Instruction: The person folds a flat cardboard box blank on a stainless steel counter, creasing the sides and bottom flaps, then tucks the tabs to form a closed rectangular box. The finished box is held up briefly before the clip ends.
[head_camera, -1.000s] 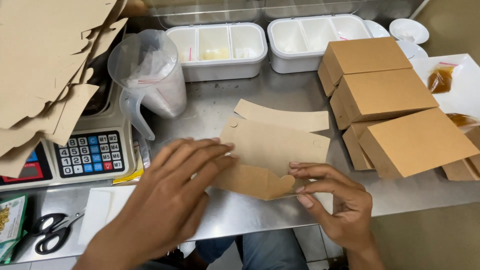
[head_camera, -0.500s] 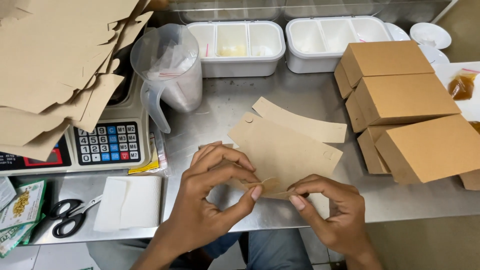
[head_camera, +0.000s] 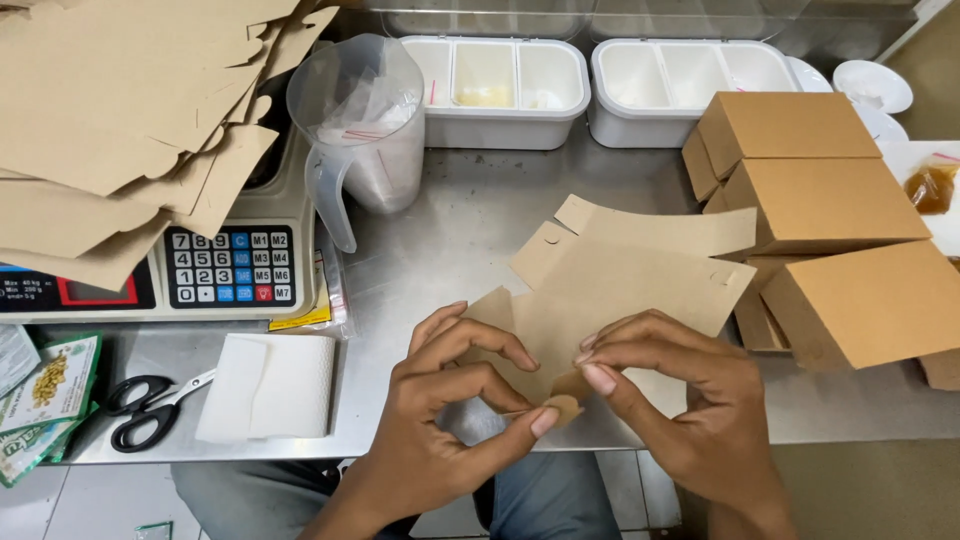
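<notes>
Where the steel table meets the person's lap, both hands work one flat piece of brown card. The left hand pinches a small rounded tab at the card's near corner between thumb and curled fingers. The right hand pinches the same corner from the other side, thumb and forefinger closed on it. Held this way, the corner is lifted off the table while the rest of the card lies flat, likely so the tab can be bent along its crease.

To the left, near the table's edge, lie black-handled scissors, a folded white cloth and green packets, all apart from the hands. Behind them a weighing scale with a keypad carries a loose stack of flat card blanks, within easy reach for the left hand. A clear plastic jug stands just beside the scale.

On the right, folded brown boxes are piled together, out of the working space. At the far edge sit two white divided tubs, side by side.
</notes>
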